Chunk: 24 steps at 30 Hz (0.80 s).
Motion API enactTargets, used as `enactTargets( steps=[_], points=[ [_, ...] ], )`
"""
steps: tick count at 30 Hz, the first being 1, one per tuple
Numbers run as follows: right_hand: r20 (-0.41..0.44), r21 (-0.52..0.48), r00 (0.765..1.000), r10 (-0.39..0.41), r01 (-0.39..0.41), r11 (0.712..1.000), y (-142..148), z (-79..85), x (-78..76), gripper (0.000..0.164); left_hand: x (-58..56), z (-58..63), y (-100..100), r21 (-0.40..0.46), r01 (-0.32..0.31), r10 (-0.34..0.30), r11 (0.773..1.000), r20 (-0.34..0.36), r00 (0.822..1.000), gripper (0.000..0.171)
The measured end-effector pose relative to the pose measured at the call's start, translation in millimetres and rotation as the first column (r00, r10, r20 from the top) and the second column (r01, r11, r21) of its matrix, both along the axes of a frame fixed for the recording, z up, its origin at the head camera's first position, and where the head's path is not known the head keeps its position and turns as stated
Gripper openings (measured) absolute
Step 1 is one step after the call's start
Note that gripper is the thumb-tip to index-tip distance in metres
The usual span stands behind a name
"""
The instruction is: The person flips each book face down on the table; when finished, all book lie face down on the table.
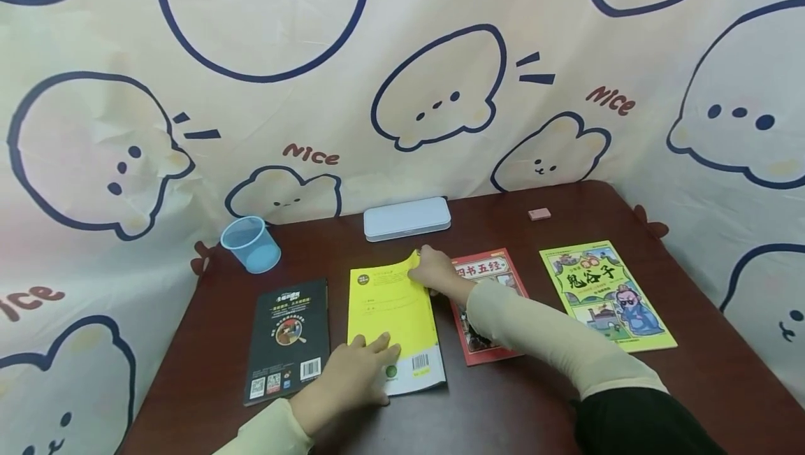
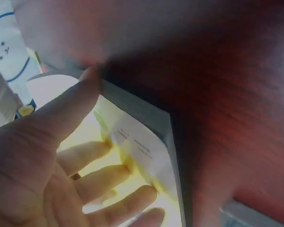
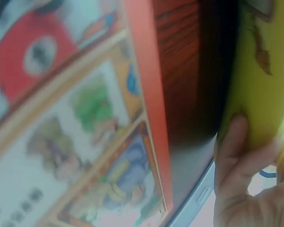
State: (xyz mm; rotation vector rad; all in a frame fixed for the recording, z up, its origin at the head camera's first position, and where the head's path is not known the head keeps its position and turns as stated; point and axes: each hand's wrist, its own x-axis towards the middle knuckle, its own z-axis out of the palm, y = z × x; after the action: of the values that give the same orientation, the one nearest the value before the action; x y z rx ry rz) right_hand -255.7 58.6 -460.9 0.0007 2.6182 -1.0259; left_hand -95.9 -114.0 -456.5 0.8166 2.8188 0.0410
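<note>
A yellow book (image 1: 383, 308) with a white lower strip and a barcode lies in the middle of the brown table. At its top right corner my right hand (image 1: 438, 272) pinches the cover, and that corner is raised and bent. In the right wrist view, the thumb and fingers (image 3: 234, 137) hold the yellow edge. My left hand (image 1: 344, 378) lies over the lower left part of the same book, fingers spread. The left wrist view shows those fingers (image 2: 104, 182) stretched over the yellow and white cover (image 2: 137, 137).
Left of the yellow book lies a dark book (image 1: 289, 336). A red comic-style book (image 1: 487, 270) lies under my right forearm, and a green-yellow book (image 1: 606, 294) farther right. Behind them stand a blue cup (image 1: 251, 245), a light blue pencil case (image 1: 407, 219) and a pink eraser (image 1: 539, 214).
</note>
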Motion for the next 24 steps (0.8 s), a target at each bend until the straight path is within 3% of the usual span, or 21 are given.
enactTargets(
  steps=[6,12,15,21,24],
  points=[
    [-0.028,0.207,0.997,0.066,-0.059,0.977,4.2,3.5,-2.9,0.043,-1.0,4.9,-10.2,0.028,0.010,-0.012,1.000,0.101,0.995,0.074],
    [-0.035,0.327,0.979,0.202,-0.180,0.928,5.6,3.8,-2.6,0.070,-3.0,9.8,-12.8,-0.033,0.081,-0.080,0.996,0.026,0.996,0.072],
    [-0.053,0.344,0.965,0.258,-0.225,0.911,5.7,-0.7,-2.8,0.063,-4.9,9.0,-14.7,-0.050,0.097,-0.097,0.994,-0.004,0.995,0.072],
    [-0.099,0.314,0.962,0.256,-0.214,0.925,6.4,-11.9,-4.3,0.058,-7.5,5.9,-16.3,-0.040,0.119,-0.121,0.992,-0.047,0.992,0.072],
    [-0.121,0.360,0.945,0.302,-0.242,0.901,3.0,-12.2,-2.6,0.053,-7.2,4.4,-17.5,-0.022,0.116,-0.117,0.993,-0.048,0.992,0.072]
  ],
)
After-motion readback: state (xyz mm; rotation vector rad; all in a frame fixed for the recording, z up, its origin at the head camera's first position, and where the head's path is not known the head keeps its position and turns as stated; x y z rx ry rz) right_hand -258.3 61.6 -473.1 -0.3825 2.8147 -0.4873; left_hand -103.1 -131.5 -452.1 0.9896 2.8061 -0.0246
